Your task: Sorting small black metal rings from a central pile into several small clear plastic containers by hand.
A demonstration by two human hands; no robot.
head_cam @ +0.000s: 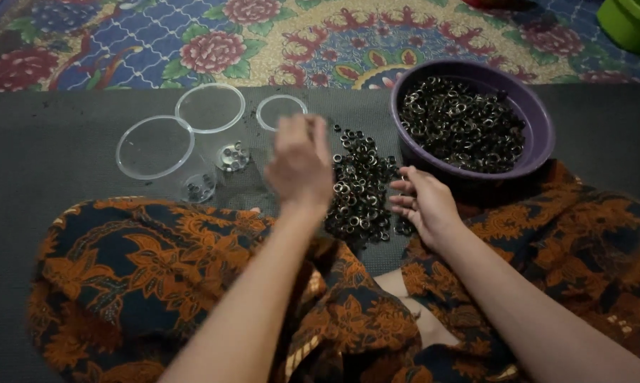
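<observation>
Patterned cloth (157,276) in orange and black covers my lap nearest the camera, and both forearms reach out over it. My right hand (425,206) rests at the edge of the heap of small metal rings (359,188) on the dark mat (50,149), fingers loosely curled and touching the rings; I cannot tell whether any are pinched. My left hand (300,164) is lifted and blurred over the mat beside the clear cups (192,135), so its grip is unreadable. I judge this as sorting rings from heap into cups; the next move calls for a clean pinch of a few rings. Beyond, the purple bowl (540,128) holds many more, against a flowered rug (263,35).
</observation>
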